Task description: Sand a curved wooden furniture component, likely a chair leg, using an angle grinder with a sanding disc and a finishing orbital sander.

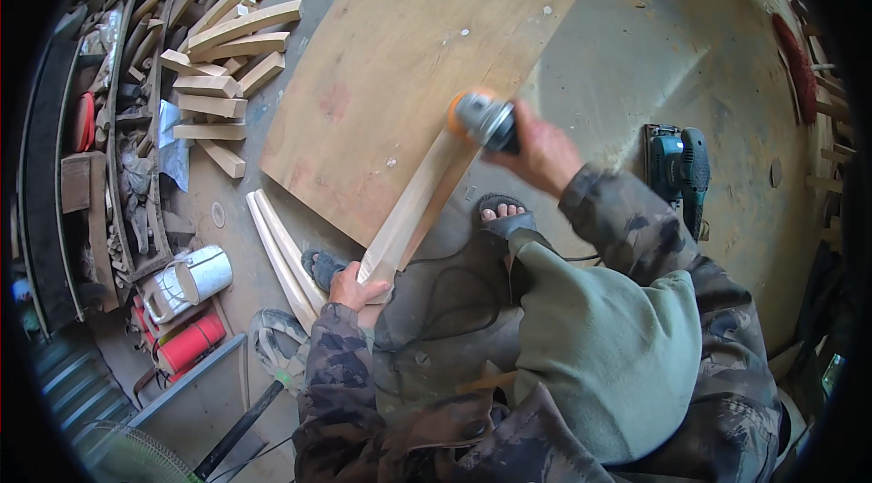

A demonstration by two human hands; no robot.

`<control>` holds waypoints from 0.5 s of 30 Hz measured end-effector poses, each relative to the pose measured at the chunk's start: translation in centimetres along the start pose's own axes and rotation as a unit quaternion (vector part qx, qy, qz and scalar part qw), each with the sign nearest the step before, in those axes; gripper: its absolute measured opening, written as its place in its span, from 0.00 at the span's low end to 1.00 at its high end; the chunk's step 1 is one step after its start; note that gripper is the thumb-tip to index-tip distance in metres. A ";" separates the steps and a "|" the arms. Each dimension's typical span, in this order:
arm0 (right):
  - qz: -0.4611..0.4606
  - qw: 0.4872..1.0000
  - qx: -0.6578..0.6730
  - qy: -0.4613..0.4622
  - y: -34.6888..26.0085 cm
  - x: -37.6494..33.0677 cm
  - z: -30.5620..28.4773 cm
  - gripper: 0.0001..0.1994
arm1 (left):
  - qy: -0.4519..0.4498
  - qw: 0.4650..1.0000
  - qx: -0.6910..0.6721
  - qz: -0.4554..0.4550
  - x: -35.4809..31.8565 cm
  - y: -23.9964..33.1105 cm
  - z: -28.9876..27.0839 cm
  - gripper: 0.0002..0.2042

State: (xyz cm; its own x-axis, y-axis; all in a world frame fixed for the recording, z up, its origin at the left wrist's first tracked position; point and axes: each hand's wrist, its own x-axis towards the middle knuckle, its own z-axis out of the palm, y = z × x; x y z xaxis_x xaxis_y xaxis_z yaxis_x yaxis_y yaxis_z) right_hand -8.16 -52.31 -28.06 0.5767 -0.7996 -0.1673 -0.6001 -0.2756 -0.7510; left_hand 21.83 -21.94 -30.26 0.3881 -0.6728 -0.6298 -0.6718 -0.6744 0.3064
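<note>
My left hand [355, 288] is closed around the near end of a long, pale wooden leg [407, 209], which slants up and away to the right. In my right hand [545, 152] is an angle grinder [485, 119], its orange disc blurred at the far end of the leg. Whether the disc touches the wood I cannot tell. Under the leg's far part lies a large plywood sheet [363, 88]. Two more pale wooden legs [283, 251] lean together just left of my left hand.
At the far left is a pile of cut wooden pieces [227, 47] beside a cluttered rack [116, 147]. A white bucket [203, 272] and a red cylinder [193, 342] stand nearer. On the floor at right sits a teal sander [679, 165]. A green cloth [609, 338] covers my lap.
</note>
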 end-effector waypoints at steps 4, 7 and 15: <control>-0.034 0.992 0.018 -0.118 -2.2 -3.1 3.5 0.33 | -0.104 0.993 -0.063 -0.004 1.6 -0.5 -2.0 0.32; -0.102 0.988 0.014 -0.119 -2.4 -2.8 3.6 0.33 | -0.145 0.983 -0.105 -0.025 2.4 -1.9 -2.1 0.33; 0.114 0.988 -0.021 0.106 3.5 1.6 -5.2 0.33 | 0.010 0.998 0.061 -0.024 0.4 1.6 -2.3 0.29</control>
State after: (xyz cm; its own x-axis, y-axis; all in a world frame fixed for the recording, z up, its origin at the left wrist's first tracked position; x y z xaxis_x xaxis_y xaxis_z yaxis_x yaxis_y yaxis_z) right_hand -12.22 -57.36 -27.64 0.2977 -0.9358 -0.1888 -0.7267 -0.0939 -0.6805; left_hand 22.38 -23.99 -28.37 0.4329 -0.6475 -0.6271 -0.7240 -0.6642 0.1860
